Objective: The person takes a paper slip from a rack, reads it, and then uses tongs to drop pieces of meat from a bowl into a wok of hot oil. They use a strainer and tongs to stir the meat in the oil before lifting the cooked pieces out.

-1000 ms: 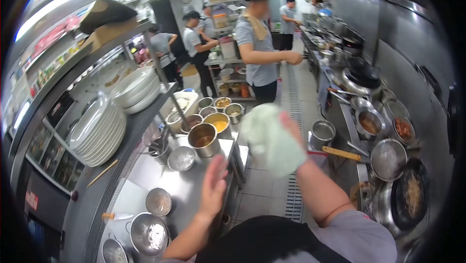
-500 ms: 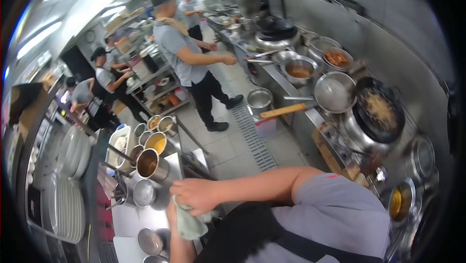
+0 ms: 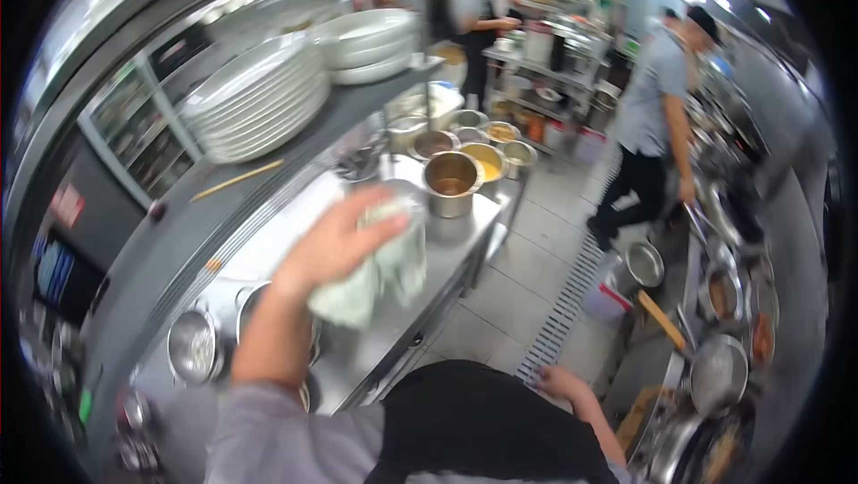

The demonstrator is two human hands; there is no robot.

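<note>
My left hand [image 3: 335, 243] is raised over the steel counter [image 3: 447, 256], with a pale green cloth [image 3: 389, 260] gripped in it and hanging down from the fingers. Just beyond the cloth stands a tall steel pot [image 3: 450, 185] of brown liquid. My right hand [image 3: 567, 384] is low beside my body, above the floor drain; its fingers are loosely apart and I see nothing in them. Below my left forearm, a metal bowl [image 3: 194, 345] with some white bits inside sits on the counter, and another pot is partly hidden by the arm.
White plates [image 3: 259, 104] are stacked on the shelf to the left, near a wooden stick [image 3: 237, 180]. A co-worker [image 3: 661, 100] stands at the stove line on the right. A strainer [image 3: 718, 375] and a wok [image 3: 719, 453] are there too. A slotted drain [image 3: 559, 305] crosses the floor.
My view has swung left towards the counter and plates. The cloth, earlier under my right hand at my left forearm, is now in my raised left hand. My right hand has dropped away.
</note>
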